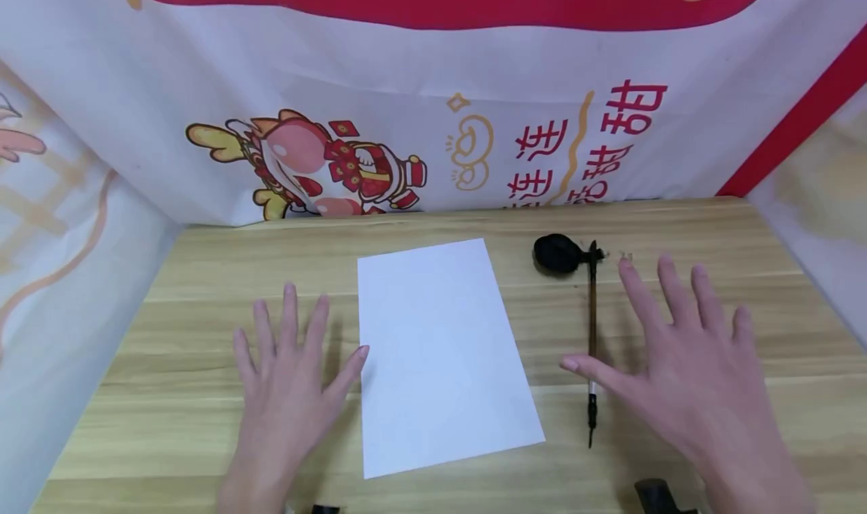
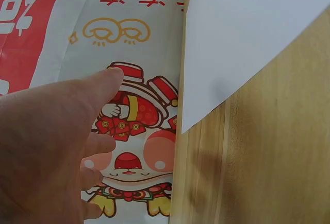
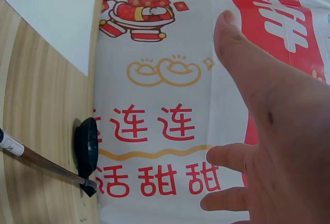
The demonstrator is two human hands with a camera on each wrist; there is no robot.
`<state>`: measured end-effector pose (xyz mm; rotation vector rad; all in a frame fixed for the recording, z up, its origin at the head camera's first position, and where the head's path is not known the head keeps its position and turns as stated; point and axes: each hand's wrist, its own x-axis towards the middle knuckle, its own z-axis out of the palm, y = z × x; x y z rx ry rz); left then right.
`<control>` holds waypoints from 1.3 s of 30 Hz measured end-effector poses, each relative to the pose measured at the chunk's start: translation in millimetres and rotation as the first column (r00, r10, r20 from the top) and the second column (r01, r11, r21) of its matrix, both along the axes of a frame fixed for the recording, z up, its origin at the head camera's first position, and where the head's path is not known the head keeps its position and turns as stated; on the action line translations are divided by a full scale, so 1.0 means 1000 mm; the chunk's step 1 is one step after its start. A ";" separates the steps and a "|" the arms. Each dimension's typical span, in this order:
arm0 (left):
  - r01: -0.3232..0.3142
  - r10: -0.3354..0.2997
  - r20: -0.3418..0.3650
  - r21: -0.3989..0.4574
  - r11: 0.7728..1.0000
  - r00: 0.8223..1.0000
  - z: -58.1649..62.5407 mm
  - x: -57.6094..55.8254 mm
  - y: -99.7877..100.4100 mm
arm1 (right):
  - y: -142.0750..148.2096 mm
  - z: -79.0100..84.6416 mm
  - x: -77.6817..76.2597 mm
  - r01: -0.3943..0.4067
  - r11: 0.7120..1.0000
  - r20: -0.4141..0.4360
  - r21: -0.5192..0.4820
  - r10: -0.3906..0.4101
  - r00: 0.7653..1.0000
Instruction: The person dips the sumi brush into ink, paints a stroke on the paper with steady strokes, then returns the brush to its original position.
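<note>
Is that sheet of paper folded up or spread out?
Spread out: the paper lies flat on the table, all four corners showing and no fold visible.

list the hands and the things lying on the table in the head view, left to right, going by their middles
left hand → white sheet of paper → black dish → brush → right hand
</note>
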<state>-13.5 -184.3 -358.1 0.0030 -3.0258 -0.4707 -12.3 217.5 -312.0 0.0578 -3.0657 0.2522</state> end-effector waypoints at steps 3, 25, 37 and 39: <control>0.018 -0.020 0.041 0.028 0.999 0.999 -0.002 -0.001 0.001 | 0.002 0.000 0.001 -0.014 1.000 -0.006 -0.012 0.014 1.000; 0.220 -0.256 0.092 0.290 0.931 0.962 -0.041 -0.008 0.020 | 0.036 -0.063 -0.030 -0.323 0.828 -0.166 -0.459 0.277 0.946; 0.163 -0.195 0.037 0.405 0.900 0.980 -0.059 -0.017 0.017 | 0.034 -0.069 -0.033 -0.310 0.841 -0.154 -0.443 0.269 0.951; 0.157 -0.189 0.040 0.404 0.901 0.981 -0.059 -0.017 0.017 | 0.034 -0.071 -0.033 -0.308 0.836 -0.157 -0.453 0.265 0.951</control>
